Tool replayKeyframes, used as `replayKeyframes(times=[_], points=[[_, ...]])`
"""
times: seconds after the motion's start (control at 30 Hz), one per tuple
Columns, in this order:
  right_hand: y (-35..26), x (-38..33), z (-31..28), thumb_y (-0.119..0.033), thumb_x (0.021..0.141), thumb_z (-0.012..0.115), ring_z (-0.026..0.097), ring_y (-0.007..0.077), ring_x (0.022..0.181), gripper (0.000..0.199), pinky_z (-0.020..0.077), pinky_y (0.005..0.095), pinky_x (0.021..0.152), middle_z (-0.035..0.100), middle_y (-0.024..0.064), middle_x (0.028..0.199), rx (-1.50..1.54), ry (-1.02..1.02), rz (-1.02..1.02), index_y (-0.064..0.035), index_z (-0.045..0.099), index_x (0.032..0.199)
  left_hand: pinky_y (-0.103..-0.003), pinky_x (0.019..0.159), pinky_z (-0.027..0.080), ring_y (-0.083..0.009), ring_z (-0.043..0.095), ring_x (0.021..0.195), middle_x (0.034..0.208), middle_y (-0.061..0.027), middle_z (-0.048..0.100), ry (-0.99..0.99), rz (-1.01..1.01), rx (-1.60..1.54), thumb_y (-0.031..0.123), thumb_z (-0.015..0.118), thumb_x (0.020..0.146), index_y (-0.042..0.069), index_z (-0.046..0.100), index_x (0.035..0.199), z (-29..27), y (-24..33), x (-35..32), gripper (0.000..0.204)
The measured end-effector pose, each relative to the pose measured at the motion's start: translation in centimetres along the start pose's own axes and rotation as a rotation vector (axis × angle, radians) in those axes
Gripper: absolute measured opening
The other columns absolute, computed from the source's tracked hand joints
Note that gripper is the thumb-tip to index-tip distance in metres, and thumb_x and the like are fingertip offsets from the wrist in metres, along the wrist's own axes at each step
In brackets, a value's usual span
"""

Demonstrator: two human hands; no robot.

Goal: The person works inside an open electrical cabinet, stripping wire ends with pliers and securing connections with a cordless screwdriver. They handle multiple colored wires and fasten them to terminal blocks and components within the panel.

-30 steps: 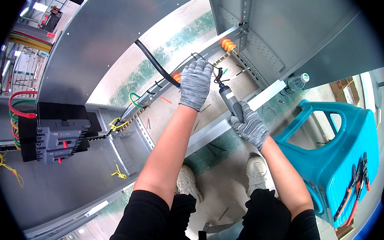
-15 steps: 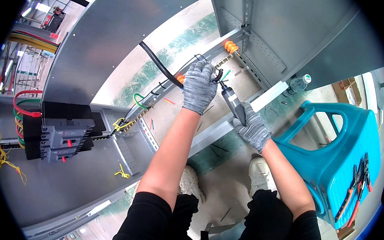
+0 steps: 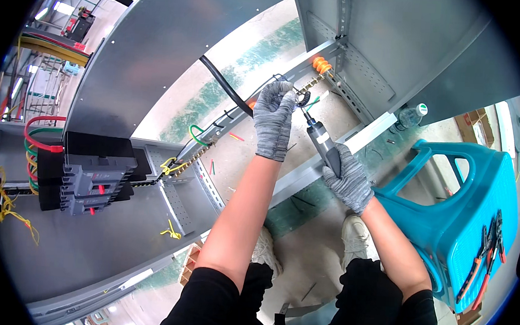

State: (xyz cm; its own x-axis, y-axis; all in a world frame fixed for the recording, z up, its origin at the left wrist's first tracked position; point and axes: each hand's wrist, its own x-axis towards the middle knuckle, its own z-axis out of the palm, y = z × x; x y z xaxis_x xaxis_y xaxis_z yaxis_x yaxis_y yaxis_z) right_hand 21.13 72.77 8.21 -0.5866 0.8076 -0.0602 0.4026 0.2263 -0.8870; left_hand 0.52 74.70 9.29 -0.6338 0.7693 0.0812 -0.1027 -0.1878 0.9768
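Power tool (image 3: 324, 147), dark grey and slim, is at the middle of the scene, slanted, with its thin tip toward the far left. Fingers of the gloved right hand (image 3: 349, 179) are closed around its near end. Gloved left hand (image 3: 273, 118) is just left of the tip, its fingers bent inward; I cannot tell whether they grip something. Coiled black wire (image 3: 304, 98) is between this hand and the tip. Farther away, a brass-coloured strip (image 3: 314, 81) extends toward an orange ribbed insulator (image 3: 322, 65), inside the grey metal frame (image 3: 299, 181). To the left, a thick black cable (image 3: 224, 87) reaches close to the left hand. Farther left is a grey-black circuit breaker (image 3: 98, 176) with red levers (image 3: 101, 190). On the right, a teal stool (image 3: 447, 224) carries two plier-like tools (image 3: 473, 274). Beyond it is a clear bottle (image 3: 410, 117).
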Motion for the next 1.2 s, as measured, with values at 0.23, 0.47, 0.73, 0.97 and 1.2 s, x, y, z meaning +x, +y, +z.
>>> replayKeyframes(times=[0.23,0.47,0.73,0.97,1.2], points=[[-1.5,-0.1,-1.3,-0.024,0.08,0.067,0.062,0.0261,0.086,0.052,0.0497,0.0356,0.078,0.06,0.0162,0.094,0.102,0.007,-0.042,-0.0006,0.046,0.122,-0.023,0.074,0.055,-0.0134,0.063,0.08,0.09,-0.0058,0.063,-0.124,-0.187,-0.296,0.004,0.061,0.087,0.001,0.06,0.103,-0.3,3.8,-1.3,0.016],[-3.0,-1.0,-2.3,-0.02,0.078,0.066,0.064,0.0328,0.084,0.049,0.0511,0.0376,0.075,0.061,0.0184,0.091,0.112,-0.047,-0.075,-0.0036,0.048,0.12,-0.027,0.077,0.058,-0.0185,0.064,0.089,0.097,-0.0079,0.062,-0.18,-0.263,-0.342,0.004,0.062,0.086,0.002,0.06,0.102,-1.7,7.8,-0.6,0.015],[-3.0,-0.9,-2.6,-0.022,0.079,0.067,0.062,0.0355,0.088,0.05,0.0506,0.0397,0.078,0.06,0.0192,0.097,-0.007,-0.027,-0.158,-0.0047,0.048,0.123,-0.026,0.076,0.056,-0.0167,0.064,0.084,0.09,-0.0075,0.063,-0.302,-0.255,-0.156,0.007,0.063,0.086,0.001,0.06,0.102,-2.6,9.3,-0.1,0.017],[-3.4,-0.8,-3.0,-0.031,0.077,0.072,0.061,0.0353,0.094,0.057,0.05,0.0388,0.08,0.061,0.0196,0.1,-0.034,-0.088,-0.098,-0.0032,0.05,0.121,-0.027,0.075,0.051,-0.0153,0.063,0.083,0.091,-0.007,0.063,-0.503,-0.153,0.226,0.015,0.064,0.086,-0.001,0.062,0.099,-3.1,12.3,0.3,0.021],[-3.4,-1.5,-2.7,-0.039,0.074,0.075,0.063,0.0317,0.091,0.063,0.0502,0.0377,0.079,0.062,0.0179,0.098,0.309,-0.283,0.066,-0.0016,0.051,0.118,-0.027,0.075,0.051,-0.015,0.062,0.082,0.088,-0.0066,0.064,-0.618,-0.159,0.204,0.018,0.065,0.086,-0.002,0.064,0.095,-3.5,13.0,0.4,0.022]])
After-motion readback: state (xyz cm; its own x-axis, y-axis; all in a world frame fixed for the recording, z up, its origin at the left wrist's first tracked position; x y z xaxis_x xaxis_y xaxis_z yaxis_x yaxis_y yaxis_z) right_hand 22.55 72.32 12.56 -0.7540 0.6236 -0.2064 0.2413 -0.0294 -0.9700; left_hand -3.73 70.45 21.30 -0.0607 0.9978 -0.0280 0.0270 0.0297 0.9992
